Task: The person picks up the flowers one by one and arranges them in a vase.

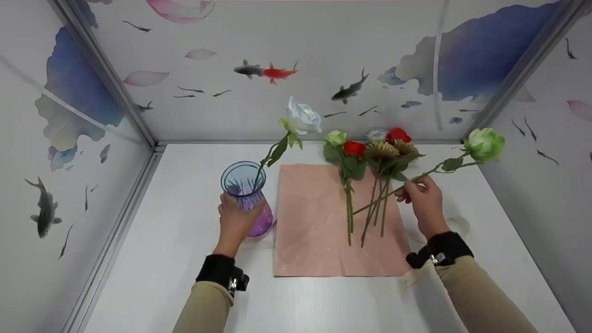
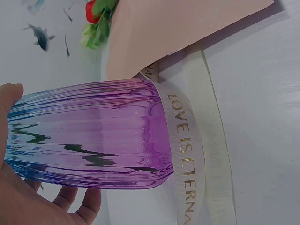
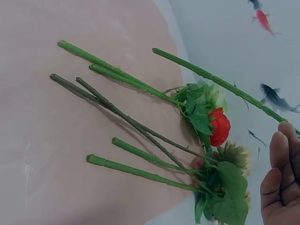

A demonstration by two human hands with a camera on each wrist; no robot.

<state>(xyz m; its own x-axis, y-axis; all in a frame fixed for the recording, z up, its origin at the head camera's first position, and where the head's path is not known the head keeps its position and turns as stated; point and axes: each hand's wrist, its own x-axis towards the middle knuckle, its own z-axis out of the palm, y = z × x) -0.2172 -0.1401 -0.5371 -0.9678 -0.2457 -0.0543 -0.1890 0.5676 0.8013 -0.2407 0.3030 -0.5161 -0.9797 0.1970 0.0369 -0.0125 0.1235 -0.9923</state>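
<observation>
My left hand (image 1: 238, 219) grips a ribbed glass vase (image 1: 262, 221), blue at the rim and purple toward the base. One pale blue-white rose (image 1: 303, 116) leans out of its mouth to the right, stem inside the glass. In the left wrist view, fingers and thumb wrap the blue end of the vase (image 2: 108, 136). My right hand (image 1: 423, 203) pinches the stem of a light green rose (image 1: 484, 144), held slanting with its bloom up to the right. The bare stem end (image 3: 201, 72) points left, above the flowers lying on the paper.
Pink wrapping paper (image 1: 310, 222) lies mid-table. On it are red roses (image 1: 354, 148), a smaller green rose (image 1: 336, 138), and brownish daisy-like flowers (image 1: 381, 150), stems toward me. A ribbon with gold lettering (image 2: 183, 145) lies by the vase base. Printed walls (image 1: 296, 27) enclose the table.
</observation>
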